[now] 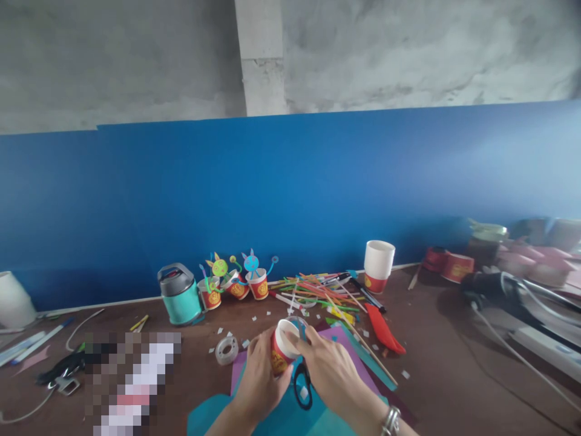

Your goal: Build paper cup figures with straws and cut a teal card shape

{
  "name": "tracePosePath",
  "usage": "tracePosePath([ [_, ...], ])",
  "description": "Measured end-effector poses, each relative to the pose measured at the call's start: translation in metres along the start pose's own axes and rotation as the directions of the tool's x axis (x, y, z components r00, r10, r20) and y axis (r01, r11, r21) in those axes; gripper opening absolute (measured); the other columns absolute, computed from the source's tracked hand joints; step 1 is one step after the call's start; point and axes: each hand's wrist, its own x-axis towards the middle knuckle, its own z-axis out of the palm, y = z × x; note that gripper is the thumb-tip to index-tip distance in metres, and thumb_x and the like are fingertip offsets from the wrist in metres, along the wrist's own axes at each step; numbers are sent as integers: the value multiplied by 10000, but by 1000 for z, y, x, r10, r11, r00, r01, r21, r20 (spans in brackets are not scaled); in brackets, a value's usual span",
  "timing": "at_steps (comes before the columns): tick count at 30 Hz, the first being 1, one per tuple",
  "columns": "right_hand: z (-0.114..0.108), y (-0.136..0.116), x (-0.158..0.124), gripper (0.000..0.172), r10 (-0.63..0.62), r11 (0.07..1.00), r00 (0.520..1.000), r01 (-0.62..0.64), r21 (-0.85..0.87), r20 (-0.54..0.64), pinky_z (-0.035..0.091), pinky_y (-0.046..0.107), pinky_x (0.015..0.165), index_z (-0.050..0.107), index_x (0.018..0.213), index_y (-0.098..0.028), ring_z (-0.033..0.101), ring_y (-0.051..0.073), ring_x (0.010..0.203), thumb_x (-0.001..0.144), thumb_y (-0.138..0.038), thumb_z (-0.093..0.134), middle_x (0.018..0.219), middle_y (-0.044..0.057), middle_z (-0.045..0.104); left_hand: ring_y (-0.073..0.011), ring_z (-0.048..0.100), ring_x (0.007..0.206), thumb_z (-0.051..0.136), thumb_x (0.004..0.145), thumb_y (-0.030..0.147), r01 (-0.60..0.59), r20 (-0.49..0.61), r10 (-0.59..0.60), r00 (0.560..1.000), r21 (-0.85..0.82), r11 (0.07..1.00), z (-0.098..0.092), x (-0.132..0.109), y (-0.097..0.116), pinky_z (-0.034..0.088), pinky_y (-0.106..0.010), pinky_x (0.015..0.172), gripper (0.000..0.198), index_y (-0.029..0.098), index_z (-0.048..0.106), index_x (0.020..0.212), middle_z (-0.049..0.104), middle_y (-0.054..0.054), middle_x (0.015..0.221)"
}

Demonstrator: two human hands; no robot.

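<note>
A red and white paper cup (285, 340) is tilted between my two hands at the front of the table. My left hand (262, 375) is wrapped round its left side and base. At the cup's rim, my right hand (324, 363) has its thumb and fingers closed on the edge, with fingertips partly inside the mouth. A bit of blue material shows behind the rim, mostly hidden by the right fingers. Below the cup lie scissors with black handles (302, 387), on blue paper (213, 415) and purple paper (358, 357). A clear tape roll (227, 350) rests beside my left hand.
Decorated cups with paper animals (257, 283) stand at the back, near a teal canister (180, 300). Colourful sticks (313, 283) lie piled behind my hands. Stacked white cups (379, 260) stand further right. Red material (384, 330) lies below them, and a cable (512, 354) crosses the right side.
</note>
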Motion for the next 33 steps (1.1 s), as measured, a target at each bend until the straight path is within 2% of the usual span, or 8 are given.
tracePosePath([
  [4,5,5,3,661,-26,967,999,19,254,28,478,215,740,543,1317,-286,671,184,889,731,-15,405,1076,50,699,-295,580,1097,601,721,212,29,48,-29,998,1,1000,-1,1,-1,439,-429,971,602,189,435,1299,617,-124,1223],
  [9,9,6,1,669,7,1000,999,-8,-8,-36,474,229,687,535,1315,-344,682,179,797,763,6,393,1185,85,646,-285,561,1133,573,724,172,-9,2,9,1000,12,1000,0,1,1,425,-436,988,602,159,413,1305,598,-144,1245],
  [12,10,6,1,680,-27,984,1000,29,177,-17,485,211,732,524,1331,-299,675,173,867,738,8,397,1128,62,678,-279,571,1107,584,730,185,13,25,-13,1000,17,1000,0,1,1,439,-426,971,592,160,423,1298,605,-140,1232],
  [14,10,6,2,672,-41,975,999,41,218,-2,485,207,760,531,1328,-278,667,178,919,732,6,403,1123,61,681,-284,568,1112,598,723,197,17,27,-18,999,32,999,0,0,0,440,-424,971,592,158,436,1291,609,-139,1230],
  [18,9,3,1,648,-7,999,999,5,-47,-35,470,206,669,523,1328,-321,676,180,832,777,-1,405,1164,87,654,-278,548,1157,584,731,172,-17,-5,17,1000,52,999,1,0,-1,418,-430,998,596,159,423,1304,593,-145,1255],
  [23,10,5,2,652,-35,981,999,39,192,-24,482,225,719,555,1309,-273,666,189,848,734,-11,392,1066,44,708,-290,553,1149,581,747,195,-12,48,10,999,40,999,-2,1,1,415,-457,995,587,162,416,1310,594,-144,1262],
  [29,13,-1,-1,674,46,999,997,-46,-6,-56,461,218,663,538,1312,-342,675,181,805,754,6,390,1163,74,655,-299,543,1161,579,723,163,-10,4,10,1000,34,999,-2,2,3,412,-464,1001,588,155,445,1296,593,-156,1257],
  [33,16,-1,0,629,3,982,999,5,189,-43,477,222,681,540,1320,-287,664,183,809,774,-13,388,1049,51,701,-297,556,1135,572,735,184,-6,50,5,999,30,1000,-2,2,2,429,-459,974,583,148,430,1299,599,-156,1241],
])
